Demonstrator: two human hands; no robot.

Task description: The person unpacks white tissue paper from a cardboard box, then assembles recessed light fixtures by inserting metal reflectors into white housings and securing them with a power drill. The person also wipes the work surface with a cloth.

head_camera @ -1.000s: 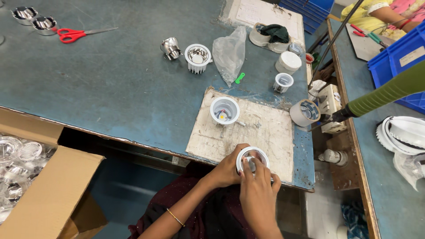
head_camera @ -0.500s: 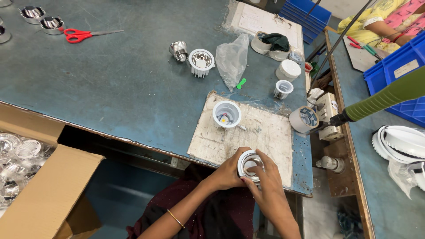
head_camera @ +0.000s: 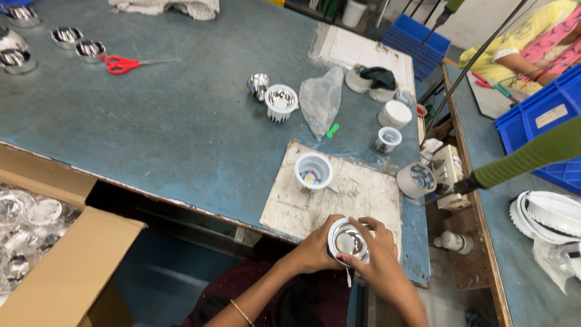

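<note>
Both hands closed around a round white lamp housing (head_camera: 348,240) with shiny reflector, left hand (head_camera: 315,248) gripping its side, right hand (head_camera: 378,260) cupping the rim, held at the near table (head_camera: 181,133) edge over a worn board (head_camera: 357,194), another white housing (head_camera: 313,171) just beyond, red scissors (head_camera: 124,63) far off.

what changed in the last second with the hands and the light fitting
The left hand and right hand kept hold of the round white fitting at the table edge; its shiny reflector now faces up, where the fingers covered more of it before. The camera view tilted a little. The white housing on the worn board, the plastic bag and the red scissors stayed put.
</note>
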